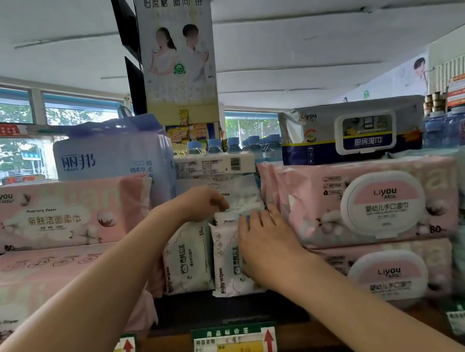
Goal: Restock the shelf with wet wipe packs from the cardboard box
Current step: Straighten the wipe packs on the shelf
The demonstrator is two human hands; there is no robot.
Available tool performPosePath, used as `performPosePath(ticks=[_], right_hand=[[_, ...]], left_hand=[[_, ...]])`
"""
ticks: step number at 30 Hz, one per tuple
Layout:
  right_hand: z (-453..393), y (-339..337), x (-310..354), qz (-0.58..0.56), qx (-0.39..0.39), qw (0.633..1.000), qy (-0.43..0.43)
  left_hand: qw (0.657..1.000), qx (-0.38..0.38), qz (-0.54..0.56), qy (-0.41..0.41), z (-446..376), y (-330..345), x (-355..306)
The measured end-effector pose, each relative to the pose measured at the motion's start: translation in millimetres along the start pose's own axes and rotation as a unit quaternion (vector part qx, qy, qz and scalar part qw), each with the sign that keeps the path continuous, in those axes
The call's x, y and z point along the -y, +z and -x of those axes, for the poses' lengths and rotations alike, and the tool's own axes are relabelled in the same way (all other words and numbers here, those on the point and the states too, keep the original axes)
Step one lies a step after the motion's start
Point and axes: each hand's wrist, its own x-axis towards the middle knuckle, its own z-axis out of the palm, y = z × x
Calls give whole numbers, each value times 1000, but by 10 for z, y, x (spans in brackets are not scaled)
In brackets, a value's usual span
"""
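**Operator:** Report status of the restocking procedure.

**Inspector:** The procedure is judged to be in progress, at the placement stage. Two small wet wipe packs stand upright at the middle of the shelf [232,306]: the left upright pack [187,261] and the right upright pack [228,264], just beside each other. A further pack, the upper pack [236,213], sits on top of the right upright pack.

**Operator:** State of the hands?

**Inspector:** The left hand [202,202] reaches in from the left with fingers curled down at the upper pack's top edge; it appears to pinch that pack. The right hand [263,243] lies with straight fingers flat against the front of the right upright pack and touches the lower edge of the upper pack, steadying the stack.

**Operator:** Work completed and work outstanding?

**Inspector:** Completed: at least two packs are seated in the slot. In hand: seating the upper pack. Outstanding: cannot be determined, as the cardboard box is not in view and its remaining contents are unknown. The slot is narrow, bounded by the pink tissue packs [56,215] on the left and the pink lidded wipe packs [370,199] on the right. Open shelf space remains in front of the upright packs, so more units could likely be accommodated.

**Operator:** Label position?

**Inspector:** The price tag [234,341] is mounted on the shelf edge directly below the slot.
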Motion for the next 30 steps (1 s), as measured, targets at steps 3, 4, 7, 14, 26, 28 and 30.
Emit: performPosePath(ticks=[3,4,7,14,26,28,30], right_hand=[[-56,8,8,-24,-11,1000,-14],[-73,14,11,-30,-12,999,-16],[-108,43,3,-25,-15,999,-18],[-92,39,-14,-14,-3,1000,-26],[-145,33,17,-11,11,1000,-18],[-149,39,18,-15,13,1000,-15],[-151,41,39,-24,5,1000,-9]], left_hand=[[999,24,-26,-20,-77,-18,-6],[998,30,-39,-29,-111,-28,-12],[997,15,-62,-47,-225,-45,-32],[999,1,-2,-34,-306,-35,-26],[997,-8,-80,-14,-263,-73,-16],[995,-39,-87,-7,-260,-27,-10],[994,-70,-87,-5,-233,-33,16]])
